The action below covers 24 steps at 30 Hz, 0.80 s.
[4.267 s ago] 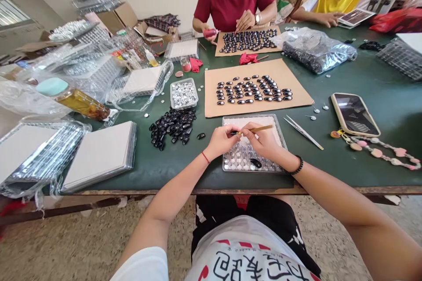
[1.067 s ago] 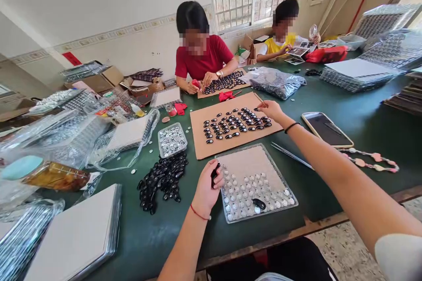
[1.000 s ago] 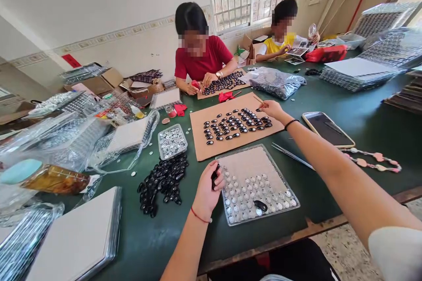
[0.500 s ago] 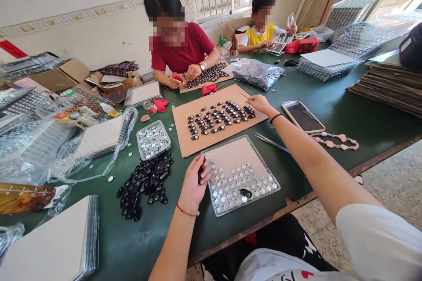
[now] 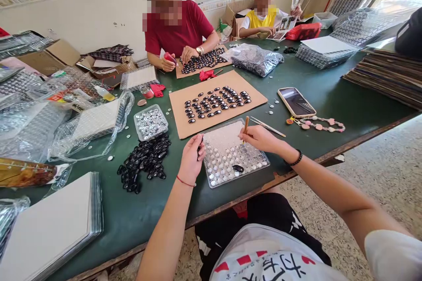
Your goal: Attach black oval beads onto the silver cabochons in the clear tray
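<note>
My left hand [image 5: 192,156] is closed around small glossy black pieces [image 5: 199,148], mostly hidden by its fingers, at the left edge of a clear plastic tray [image 5: 224,129]. Rows of small round silver pieces [image 5: 227,158] sit in the tray, and one black oval piece [image 5: 238,168] lies on top of them. Over the tray's right side, my right hand [image 5: 263,139] pinches a short wooden stick [image 5: 246,125], its lower end down at the silver pieces. Beyond the tray, a cardboard sheet [image 5: 181,96] carries rows of black ovals with white spots. Tweezers [image 5: 268,126] lie beside my right hand.
A heap of black pieces [image 5: 145,162] and a tub [image 5: 150,134] of silver discs stand left of the tray. A phone [image 5: 296,102] with a bead strap lies right. Across the table, a co-worker [image 5: 181,26] holds a red bottle; another person [image 5: 263,17] sits farther back.
My right hand has come back from the cardboard's right edge to the tray, bringing the stick down onto the silver pieces. My left hand still holds black pieces. The view has tilted down.
</note>
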### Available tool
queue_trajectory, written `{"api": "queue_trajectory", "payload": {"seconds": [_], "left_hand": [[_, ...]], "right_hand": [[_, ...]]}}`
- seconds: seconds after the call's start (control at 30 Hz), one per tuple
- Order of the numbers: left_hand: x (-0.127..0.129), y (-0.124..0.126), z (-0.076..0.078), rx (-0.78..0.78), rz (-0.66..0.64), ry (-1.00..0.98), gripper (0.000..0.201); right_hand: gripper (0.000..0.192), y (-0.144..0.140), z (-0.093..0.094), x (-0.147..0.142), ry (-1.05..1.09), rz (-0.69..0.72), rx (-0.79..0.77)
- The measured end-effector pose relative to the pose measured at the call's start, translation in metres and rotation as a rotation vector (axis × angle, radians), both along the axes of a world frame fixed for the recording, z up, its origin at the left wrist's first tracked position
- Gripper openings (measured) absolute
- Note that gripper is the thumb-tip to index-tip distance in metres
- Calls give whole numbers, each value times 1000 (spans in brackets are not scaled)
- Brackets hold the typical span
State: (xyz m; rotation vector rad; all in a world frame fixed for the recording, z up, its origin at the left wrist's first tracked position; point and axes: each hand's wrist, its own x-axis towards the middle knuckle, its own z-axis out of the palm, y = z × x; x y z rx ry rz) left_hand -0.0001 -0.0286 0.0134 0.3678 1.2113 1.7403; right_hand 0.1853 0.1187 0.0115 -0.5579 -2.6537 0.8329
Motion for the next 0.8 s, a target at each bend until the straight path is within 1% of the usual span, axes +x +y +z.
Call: {"api": "queue_trajectory", "payload": {"seconds": [0.07,0.13,0.2,0.27,0.33,0.4,0.5,0.57,0.63,0.73,0.8], "left_hand": [[1,0,-2,-20,15,84,23],[2,1,-5,-71,30,204,28],[3,2,-8,-129,45,386,30],[5,2,-11,-163,40,600,27],[7,2,-12,-178,10,793,26],[8,1,-13,-194,-20,946,29],[9,-1,-13,-240,-41,1137,29],[9,-1,-13,-279,-70,1224,29],[11,0,-13,-304,-100,1263,30],[14,1,-12,-313,-119,1261,30],[15,1,-12,-309,-93,1234,28]], "right_hand": [[31,-1,4,0,-27,9,65],[30,-1,10,-3,-13,11,92],[30,0,19,-11,15,38,114],[30,-2,27,-22,26,111,156],[32,-7,31,-36,27,182,204],[33,-13,28,-49,49,212,238],[34,-21,16,-60,118,209,248],[33,-23,7,-61,168,207,229],[32,-24,-1,-58,210,204,199],[30,-25,-6,-52,247,181,153],[29,-26,-7,-50,285,160,136]]}}
